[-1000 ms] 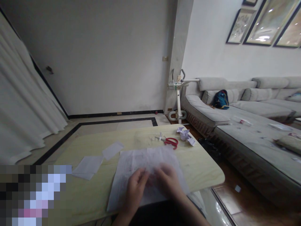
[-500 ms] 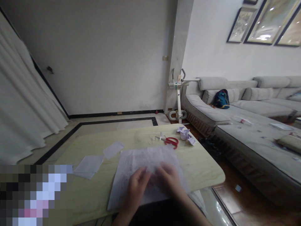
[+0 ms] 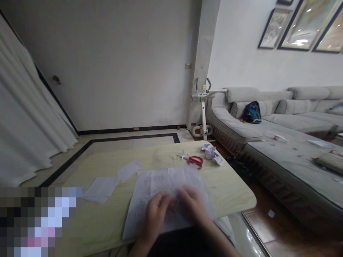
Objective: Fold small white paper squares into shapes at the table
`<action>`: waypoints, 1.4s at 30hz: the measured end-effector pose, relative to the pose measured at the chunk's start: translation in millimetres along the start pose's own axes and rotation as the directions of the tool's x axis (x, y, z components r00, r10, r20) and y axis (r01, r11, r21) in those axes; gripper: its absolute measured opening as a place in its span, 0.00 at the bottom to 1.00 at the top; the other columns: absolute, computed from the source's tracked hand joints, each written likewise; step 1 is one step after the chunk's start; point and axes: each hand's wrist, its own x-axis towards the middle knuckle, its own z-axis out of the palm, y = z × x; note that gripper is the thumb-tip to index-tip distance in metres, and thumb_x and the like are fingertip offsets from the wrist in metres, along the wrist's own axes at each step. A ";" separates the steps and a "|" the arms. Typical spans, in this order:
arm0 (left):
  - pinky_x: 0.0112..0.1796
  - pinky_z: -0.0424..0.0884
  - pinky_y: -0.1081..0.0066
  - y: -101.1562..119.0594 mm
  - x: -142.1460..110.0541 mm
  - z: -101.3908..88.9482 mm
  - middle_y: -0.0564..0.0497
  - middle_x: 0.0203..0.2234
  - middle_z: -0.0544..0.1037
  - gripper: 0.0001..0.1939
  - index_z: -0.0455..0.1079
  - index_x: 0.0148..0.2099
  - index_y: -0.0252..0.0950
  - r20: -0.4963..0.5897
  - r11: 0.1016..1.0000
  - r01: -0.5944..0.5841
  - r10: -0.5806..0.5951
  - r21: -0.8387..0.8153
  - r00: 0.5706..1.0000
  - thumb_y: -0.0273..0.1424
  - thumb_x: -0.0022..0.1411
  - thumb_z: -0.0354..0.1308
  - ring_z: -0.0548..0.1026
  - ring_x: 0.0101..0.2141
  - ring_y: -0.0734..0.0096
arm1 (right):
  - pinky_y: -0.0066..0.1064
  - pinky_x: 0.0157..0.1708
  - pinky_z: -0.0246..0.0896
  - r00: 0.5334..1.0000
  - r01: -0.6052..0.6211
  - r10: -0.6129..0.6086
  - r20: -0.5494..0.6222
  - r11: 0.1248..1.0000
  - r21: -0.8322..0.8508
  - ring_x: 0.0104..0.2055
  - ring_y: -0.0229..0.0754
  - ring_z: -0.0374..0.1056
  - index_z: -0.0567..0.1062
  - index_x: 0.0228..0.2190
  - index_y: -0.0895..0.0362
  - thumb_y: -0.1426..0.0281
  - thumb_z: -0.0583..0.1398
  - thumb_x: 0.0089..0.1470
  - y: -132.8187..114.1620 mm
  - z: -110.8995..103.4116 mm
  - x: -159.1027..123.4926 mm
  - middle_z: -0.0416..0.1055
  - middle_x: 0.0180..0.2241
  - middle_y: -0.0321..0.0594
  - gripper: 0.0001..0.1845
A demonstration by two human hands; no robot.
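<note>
A large printed sheet of paper lies at the near side of the pale wooden table, with crease lines on it. Over its middle, my left hand is closed, thumb against curled fingers. My right hand faces it close by, fingers curled inward and blurred by motion. Whatever small thing the fingertips pinch cannot be made out. Beyond the sheet's far edge are red-handled scissors, blades pointing left. Thin scraps surround their tips.
Folded paper pieces sit at the table's far right corner. Flat paper slips and another slip lie on the left. A grey sofa stands to the right, and a white exercise machine behind the table.
My hands stay over the sheet, with only slight finger movement; the right hand remains blurred. Paper, scissors and scraps have not moved.
</note>
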 end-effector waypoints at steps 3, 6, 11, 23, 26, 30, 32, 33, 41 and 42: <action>0.27 0.73 0.70 -1.3 0.4 0.5 0.49 0.21 0.80 0.17 0.73 0.27 0.36 -0.003 1.000 -0.014 0.015 0.012 1.000 0.45 0.56 0.57 0.77 0.24 0.63 | 0.26 0.20 0.50 1.000 -0.010 0.011 -0.026 0.998 0.066 0.19 0.35 0.54 0.66 0.16 0.56 0.55 0.59 0.52 -3.5 -0.9 -1.1 0.58 0.15 0.31 0.22; 0.27 0.73 0.69 -1.7 0.4 0.4 0.49 0.22 0.80 0.17 0.73 0.28 0.36 0.002 0.999 -0.037 0.037 0.011 0.999 0.45 0.57 0.57 0.77 0.25 0.62 | 0.26 0.19 0.49 0.999 0.004 -0.003 -0.035 0.999 0.032 0.21 0.35 0.54 0.65 0.16 0.56 0.57 0.58 0.53 -6.2 -1.1 -1.3 0.57 0.16 0.31 0.21; 0.25 0.73 0.70 -3.9 0.5 -0.9 0.50 0.20 0.79 0.17 0.72 0.29 0.37 -0.008 1.000 -0.011 0.011 0.000 1.000 0.46 0.56 0.56 0.77 0.23 0.63 | 0.26 0.19 0.50 0.997 -0.072 0.072 0.010 0.995 0.072 0.20 0.36 0.57 0.65 0.18 0.55 0.58 0.59 0.51 -6.3 4.0 -0.5 0.61 0.16 0.31 0.17; 0.27 0.75 0.68 -16.6 4.6 2.9 0.46 0.26 0.82 0.25 0.72 0.42 0.32 -0.043 0.992 0.081 -0.086 -0.096 0.995 0.47 0.51 0.62 0.79 0.26 0.60 | 0.25 0.20 0.50 0.994 -0.013 0.017 -0.104 0.999 0.031 0.21 0.35 0.54 0.62 0.19 0.54 0.59 0.61 0.50 -6.7 -1.9 1.1 0.55 0.18 0.29 0.17; 0.28 0.75 0.68 -18.5 4.8 3.0 0.46 0.27 0.82 0.22 0.72 0.40 0.32 -0.030 0.996 0.070 -0.072 -0.064 0.997 0.47 0.54 0.60 0.79 0.26 0.61 | 0.25 0.18 0.49 0.994 -0.051 0.059 -0.097 0.995 0.085 0.20 0.34 0.53 0.63 0.19 0.54 0.59 0.61 0.49 -9.5 -0.4 1.0 0.55 0.17 0.28 0.17; 0.28 0.75 0.69 -18.1 3.9 2.1 0.49 0.25 0.81 0.17 0.72 0.38 0.34 -0.003 0.997 0.036 -0.036 -0.075 0.999 0.44 0.57 0.58 0.79 0.26 0.63 | 0.25 0.17 0.48 0.992 -0.114 0.120 -0.029 0.981 0.159 0.18 0.34 0.54 0.65 0.20 0.55 0.58 0.62 0.49 -8.7 4.4 -0.5 0.58 0.16 0.29 0.17; 0.30 0.75 0.69 -17.3 3.4 1.6 0.48 0.27 0.81 0.16 0.73 0.37 0.34 0.015 0.996 0.022 -0.021 -0.085 1.000 0.43 0.58 0.58 0.80 0.29 0.62 | 0.25 0.17 0.49 0.993 -0.121 0.121 0.013 0.982 0.148 0.18 0.34 0.55 0.67 0.18 0.56 0.57 0.62 0.49 -5.7 5.6 -0.9 0.60 0.15 0.30 0.18; 0.31 0.76 0.68 -17.1 3.2 1.5 0.47 0.28 0.82 0.16 0.73 0.37 0.34 0.024 0.996 0.017 -0.015 -0.084 1.000 0.43 0.57 0.58 0.80 0.30 0.61 | 0.25 0.17 0.49 0.992 -0.124 0.121 0.028 0.982 0.143 0.18 0.34 0.56 0.68 0.18 0.56 0.57 0.62 0.49 -4.0 5.7 -1.0 0.61 0.15 0.31 0.19; 0.33 0.75 0.67 -17.0 1.7 1.0 0.45 0.31 0.82 0.17 0.74 0.38 0.34 0.035 0.998 -0.007 0.010 -0.066 0.999 0.44 0.59 0.57 0.80 0.33 0.59 | 0.26 0.18 0.51 0.992 -0.123 0.120 0.026 0.978 0.170 0.17 0.34 0.57 0.71 0.17 0.58 0.57 0.63 0.49 -4.5 4.2 -1.5 0.64 0.15 0.32 0.20; 0.33 0.75 0.67 -16.9 1.6 0.9 0.45 0.31 0.82 0.17 0.74 0.38 0.34 0.034 0.998 -0.014 0.016 -0.060 0.999 0.44 0.59 0.57 0.80 0.33 0.59 | 0.26 0.18 0.51 0.993 -0.118 0.115 0.025 0.979 0.169 0.17 0.34 0.57 0.71 0.17 0.58 0.57 0.63 0.49 -5.2 4.4 -1.5 0.64 0.15 0.32 0.19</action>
